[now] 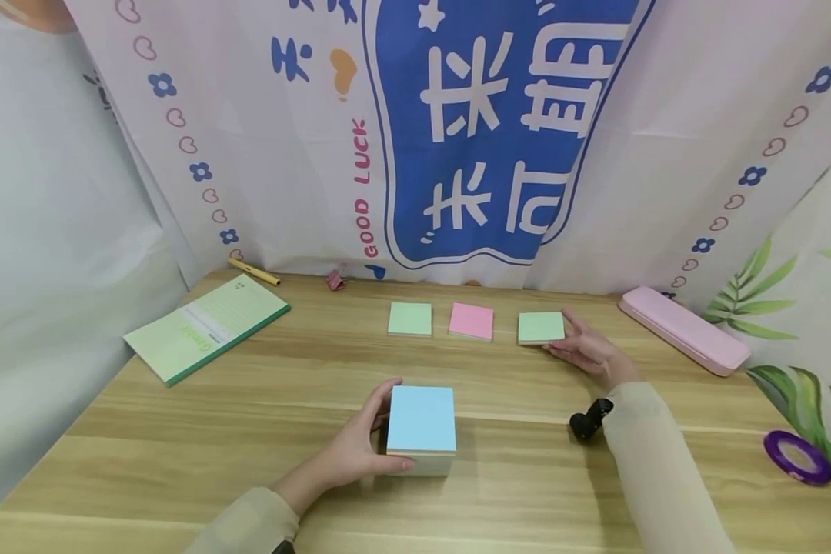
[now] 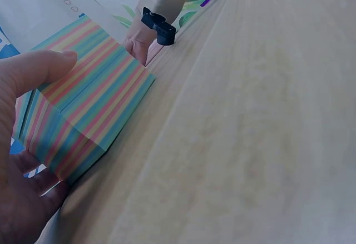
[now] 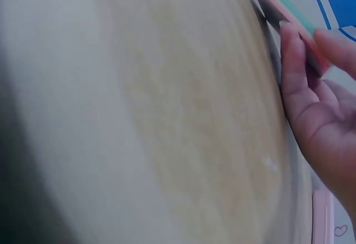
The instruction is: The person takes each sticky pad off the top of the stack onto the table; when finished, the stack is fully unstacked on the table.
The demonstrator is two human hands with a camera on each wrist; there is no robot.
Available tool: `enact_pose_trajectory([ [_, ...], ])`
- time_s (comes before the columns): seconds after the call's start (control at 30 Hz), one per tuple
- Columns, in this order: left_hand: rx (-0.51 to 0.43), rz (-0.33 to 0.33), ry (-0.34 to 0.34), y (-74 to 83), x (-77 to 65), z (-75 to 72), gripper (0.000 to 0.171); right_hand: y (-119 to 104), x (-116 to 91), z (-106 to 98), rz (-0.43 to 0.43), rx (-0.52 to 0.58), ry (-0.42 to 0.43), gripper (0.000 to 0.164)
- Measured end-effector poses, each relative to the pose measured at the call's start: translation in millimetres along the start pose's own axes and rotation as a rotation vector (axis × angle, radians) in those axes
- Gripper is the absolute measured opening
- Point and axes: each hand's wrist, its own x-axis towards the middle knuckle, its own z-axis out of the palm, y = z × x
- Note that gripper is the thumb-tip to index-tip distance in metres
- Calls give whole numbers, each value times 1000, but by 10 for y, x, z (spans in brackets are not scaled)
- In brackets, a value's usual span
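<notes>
A tall block of sticky notes (image 1: 422, 419), blue on top, stands on the table near the front middle. My left hand (image 1: 363, 442) grips its left side, thumb at the front and fingers behind. Colourful stripes run along the sides of the block (image 2: 94, 99) in the left wrist view. Farther back on the right, my right hand (image 1: 585, 350) pinches a thin pad of green-topped sticky notes (image 1: 541, 327) by its right edge. Seen from the right wrist, that pad (image 3: 295, 24) has green and pink layers, with fingertips beneath its edge and the thumb on the other side.
Left of the held pad lie a pink pad (image 1: 471, 321) and another green pad (image 1: 410, 318). A notebook (image 1: 208, 327), yellow pen (image 1: 254, 271) and pink binder clip (image 1: 335, 279) sit back left. At right are a pink case (image 1: 685, 329) and a purple tape roll (image 1: 798, 457).
</notes>
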Motion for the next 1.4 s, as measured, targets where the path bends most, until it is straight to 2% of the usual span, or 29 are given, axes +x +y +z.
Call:
enact_pose_trajectory([
  [0.2, 0, -11, -2, -204, 29, 14, 96, -14, -23, -22, 8, -126, 64, 86],
  [0.47, -1, 8, -2, -234, 38, 15, 95, -25, -179, -69, -48, -199, 43, 84],
  [0.63, 14, 22, 11, -248, 30, 29, 96, -76, -360, 54, -116, -172, -4, 83],
  [0.87, -11, -3, 7, -195, 34, 24, 95, -71, -567, 551, -267, -95, -156, 77],
  [0.97, -13, -12, 4, -197, 39, 18, 95, -40, -619, 816, -290, -104, -216, 78],
  [1.0, -8, -7, 5, -240, 44, 18, 95, -24, -632, 901, -300, -110, -241, 77],
  [1.23, 3, -4, 5, -239, 43, 15, 97, 114, -681, 1425, -352, -220, -450, 80],
  [1.4, 4, 3, 2, -250, 44, 14, 96, 265, -706, 1677, -328, -362, -487, 81],
])
